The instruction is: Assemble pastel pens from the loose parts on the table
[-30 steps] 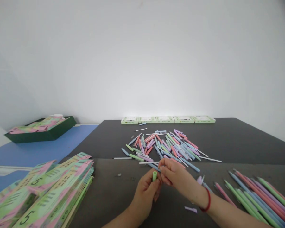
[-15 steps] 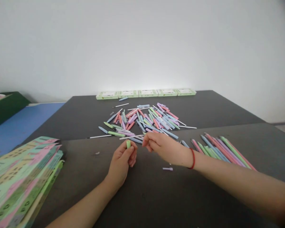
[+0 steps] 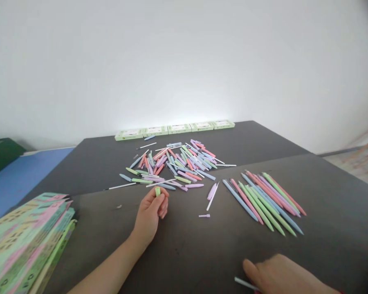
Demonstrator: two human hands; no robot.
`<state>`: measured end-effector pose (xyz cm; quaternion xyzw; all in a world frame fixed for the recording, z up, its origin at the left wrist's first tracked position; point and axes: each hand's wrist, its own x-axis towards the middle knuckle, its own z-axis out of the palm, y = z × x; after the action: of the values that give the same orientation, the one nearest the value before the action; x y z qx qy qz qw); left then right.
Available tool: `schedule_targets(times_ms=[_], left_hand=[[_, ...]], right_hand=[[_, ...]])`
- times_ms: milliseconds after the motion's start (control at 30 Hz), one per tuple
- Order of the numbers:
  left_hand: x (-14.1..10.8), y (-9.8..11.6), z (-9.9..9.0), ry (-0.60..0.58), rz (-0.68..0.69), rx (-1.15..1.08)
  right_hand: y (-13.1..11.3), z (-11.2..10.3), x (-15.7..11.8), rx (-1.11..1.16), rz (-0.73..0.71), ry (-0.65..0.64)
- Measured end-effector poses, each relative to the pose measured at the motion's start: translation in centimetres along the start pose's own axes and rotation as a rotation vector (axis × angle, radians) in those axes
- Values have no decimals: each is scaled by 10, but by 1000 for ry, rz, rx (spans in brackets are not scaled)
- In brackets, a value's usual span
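My left hand (image 3: 151,208) is closed in a pinch around a light green pen part (image 3: 158,191), whose end sticks up above the thumb. It is just in front of a scattered heap of pastel pen barrels (image 3: 184,163) and white refills (image 3: 161,183). My right hand (image 3: 277,272) is low at the bottom edge, its fingers curled and partly hidden. A thin white pen refill (image 3: 244,282) sticks out from under its fingers to the left. A small lilac plug (image 3: 204,215) lies between the hands, near a lilac barrel (image 3: 212,191).
Assembled-looking pens (image 3: 263,200) lie in a slanted row on the right. Flat printed cartons (image 3: 27,241) are stacked at the left. Several light green boxes (image 3: 179,128) line the dark table's (image 3: 184,253) back edge by the wall. A dark green bin (image 3: 6,155) is at far left.
My right hand has moved from beside the heap down to the bottom right, uncovering a lilac barrel and a refill. The left hand still pinches the green part. The view has shifted somewhat.
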<state>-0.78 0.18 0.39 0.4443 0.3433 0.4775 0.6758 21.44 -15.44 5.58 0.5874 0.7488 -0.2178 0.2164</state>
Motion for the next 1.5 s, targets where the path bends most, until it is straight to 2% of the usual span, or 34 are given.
schedule_targets(times_ms=[100,167,200,233,267,367,467,567,633,767,900,1100,1200,1300,1367,1433,1500], left_hand=[[-1,-3,-2,-22,29,18],[-1,-5,-3,-35,50,28],[-1,-6,-4,-48,60,30],[-1,-7,-5,-66,74,30],[-1,-7,-6,-84,91,33],[-3,-4,-9,-110,161,115],[-7,5,-8,-99,268,369],[-11,11,-5,-134,341,621],[-12,12,-4,-166,354,734],[-11,8,-7,-137,370,821],[-7,6,-9,-92,373,825],[-6,5,-7,-114,353,811],[-6,5,-7,-126,347,710],[-3,2,-11,-86,304,603],[0,-2,-14,-47,247,544],[2,-6,-16,-46,206,476],[3,-9,-17,-63,204,419]], right_hand=[[1,-35,21,105,-79,192],[3,-66,44,363,-218,279],[3,-81,58,551,-286,228],[3,-95,73,778,-345,111],[2,-108,88,997,-361,-61],[-6,-136,125,1084,-410,-245],[-13,-146,141,1083,-458,-422],[-15,-146,142,1198,-467,-675],[-14,-146,141,1266,-433,-790],[-8,-151,143,1259,-356,-830],[-4,-159,142,1230,-341,-817],[-16,-166,152,1049,-293,-879],[-21,-172,159,1025,-279,-820],[-21,-179,156,1067,-272,-642],[-17,-178,147,1134,-297,-431],[-11,-168,137,1162,-366,-162],[-6,-151,129,1018,-396,89]])
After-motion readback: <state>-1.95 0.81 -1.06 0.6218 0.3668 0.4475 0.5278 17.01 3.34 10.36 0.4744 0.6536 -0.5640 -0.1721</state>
